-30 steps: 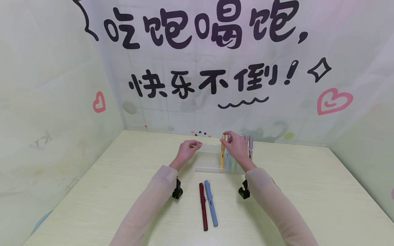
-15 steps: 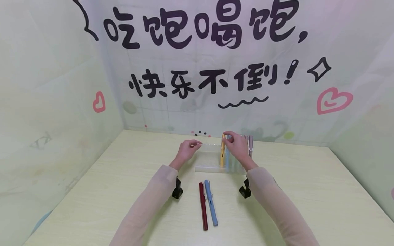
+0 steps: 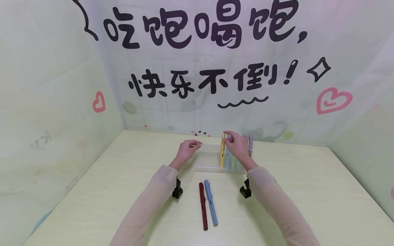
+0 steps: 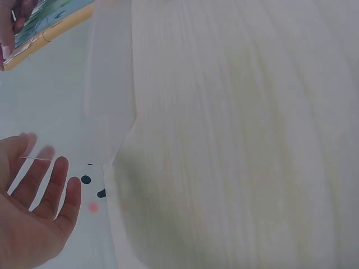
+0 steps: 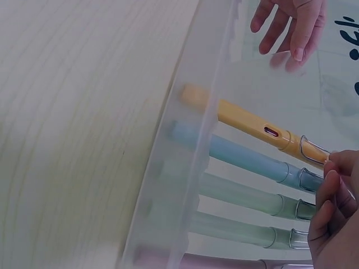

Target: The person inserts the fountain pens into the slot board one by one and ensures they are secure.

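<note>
A clear plastic pen stand (image 3: 207, 168) stands near the back wall, pens upright in its right part. My left hand (image 3: 185, 150) pinches the upper left edge of its panel, thumb on one side; in the left wrist view some fingers (image 4: 58, 185) show through the plastic. At the top of a yellow fountain pen (image 5: 249, 124), my right hand (image 3: 238, 146) pinches the cap end. This pen's lower end sits behind the stand's frosted front lip (image 5: 168, 168). Beside it stand a light blue pen (image 5: 247, 158), green pens (image 5: 238, 193) and a purple pen (image 3: 250, 143).
Two capped pens, one dark red (image 3: 203, 206) and one blue (image 3: 211, 203), lie side by side on the table (image 3: 123, 205) in front of the stand. A printed cloth wall (image 3: 172, 116) rises behind. Black wrist mounts (image 3: 177, 189) hang below both sleeves.
The yellow pen and the right fingertips have shifted very slightly at the stand. The left hand keeps its place, and the two pens on the table lie as before.
</note>
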{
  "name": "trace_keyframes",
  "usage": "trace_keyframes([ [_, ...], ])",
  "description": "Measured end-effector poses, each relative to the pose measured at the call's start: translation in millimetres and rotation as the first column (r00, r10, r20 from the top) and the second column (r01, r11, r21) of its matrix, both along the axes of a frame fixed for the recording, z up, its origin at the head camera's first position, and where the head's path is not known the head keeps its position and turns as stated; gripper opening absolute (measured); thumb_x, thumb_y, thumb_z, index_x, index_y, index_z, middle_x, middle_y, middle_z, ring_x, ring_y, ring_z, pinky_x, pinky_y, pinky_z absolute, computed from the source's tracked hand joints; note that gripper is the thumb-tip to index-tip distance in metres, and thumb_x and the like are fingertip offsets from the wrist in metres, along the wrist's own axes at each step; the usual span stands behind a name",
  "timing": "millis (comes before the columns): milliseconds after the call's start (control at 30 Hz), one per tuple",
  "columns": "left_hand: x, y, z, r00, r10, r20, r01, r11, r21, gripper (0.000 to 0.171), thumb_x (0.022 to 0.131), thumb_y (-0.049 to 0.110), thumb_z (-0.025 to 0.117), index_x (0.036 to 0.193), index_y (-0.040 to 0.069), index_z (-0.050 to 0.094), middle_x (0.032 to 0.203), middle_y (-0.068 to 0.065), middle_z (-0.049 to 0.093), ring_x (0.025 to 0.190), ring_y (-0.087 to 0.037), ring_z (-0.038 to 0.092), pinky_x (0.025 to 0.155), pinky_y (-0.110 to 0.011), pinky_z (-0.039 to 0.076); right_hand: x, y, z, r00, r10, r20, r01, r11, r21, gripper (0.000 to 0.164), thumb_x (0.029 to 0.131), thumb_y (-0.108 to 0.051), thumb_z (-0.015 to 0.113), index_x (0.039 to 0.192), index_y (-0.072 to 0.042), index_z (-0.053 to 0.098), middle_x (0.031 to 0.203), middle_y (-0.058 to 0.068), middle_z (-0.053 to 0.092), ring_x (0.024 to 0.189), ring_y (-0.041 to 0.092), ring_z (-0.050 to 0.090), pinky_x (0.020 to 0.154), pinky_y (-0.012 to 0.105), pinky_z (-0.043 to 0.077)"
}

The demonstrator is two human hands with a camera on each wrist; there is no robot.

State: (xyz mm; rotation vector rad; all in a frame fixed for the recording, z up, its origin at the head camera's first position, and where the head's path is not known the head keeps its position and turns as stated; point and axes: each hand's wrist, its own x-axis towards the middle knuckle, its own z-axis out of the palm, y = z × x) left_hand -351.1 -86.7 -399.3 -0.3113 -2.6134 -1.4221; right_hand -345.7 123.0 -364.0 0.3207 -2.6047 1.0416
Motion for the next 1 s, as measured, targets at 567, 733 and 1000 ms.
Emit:
trace_keyframes([
  [567,-0.1,-0.3,0.1,1.0,0.001,-0.005,-0.001,1.0,0.002,0.019,0.087,0.018,0.056,0.099,0.006,0.066,0.1,-0.008,0.063,0.089,-0.021,0.057,0.074,-0.03,0.047,13.6,9.8,7.9,0.994,0.092,-0.058,-0.098,0.989,-0.115,0.027,0.083,-0.015,0.06,0.108,-0.003,0.06,0.06,0.003,0.051,0.053,0.016,0.044,0.047,0.026,0.037],
  [733,-0.2,-0.2,-0.1,1.0,0.001,0.0,-0.001,1.0,0.005,0.019,0.087,0.018,0.057,0.099,0.006,0.066,0.099,-0.008,0.063,0.088,-0.021,0.058,0.074,-0.03,0.047,20.1,16.3,2.5,0.989,0.146,-0.024,-0.147,0.978,-0.147,0.025,0.084,-0.015,0.06,0.106,-0.003,0.061,0.059,0.004,0.049,0.05,0.018,0.044,0.043,0.025,0.036],
  [1000,-0.5,-0.6,-0.7,1.0,-0.002,-0.011,0.002,1.0,0.007,0.019,0.087,0.018,0.057,0.099,0.006,0.066,0.099,-0.008,0.063,0.088,-0.021,0.058,0.074,-0.03,0.047,35.3,23.6,-10.0,0.977,0.212,0.037,-0.203,0.966,-0.161,0.018,0.085,-0.015,0.059,0.099,-0.004,0.063,0.062,0.008,0.055,0.05,0.018,0.047,0.042,0.025,0.038],
])
